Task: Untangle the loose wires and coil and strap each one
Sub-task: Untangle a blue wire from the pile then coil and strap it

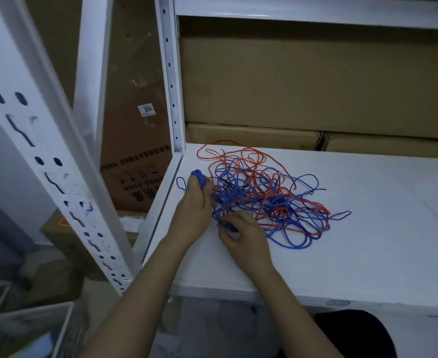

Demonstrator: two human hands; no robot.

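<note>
left hand: fingers curled round a small bundle of blue wire, which sticks out past the far side of the fist; a thin blue loop pokes out to the left of it, over the shelf edge.
right hand: fingers pinched narrow on blue strands at the near-left edge of the tangle; a dark blue bit shows between thumb and fingers.
hands: close together, left one further away, right one nearer and a little to the right; both forearms come in from the near edge.
tangle: blue and red wires knotted together in one loose heap, lying flat on the shelf, towards its left end, just right of both hands.
red wires: loops spread mostly on the far side of the heap, some threaded through the middle and right.
blue wires: big loops on the near and right side; one narrow loop sticks out far right.
shelf: white, flat, carries the whole heap.
shelf post: white, perforated, upright at the far-left corner of the shelf.
cardboard boxes: brown, stacked along the far side behind the wires.
left of shelf: another brown box with a white label reading 3055, printed side facing the camera.
</note>
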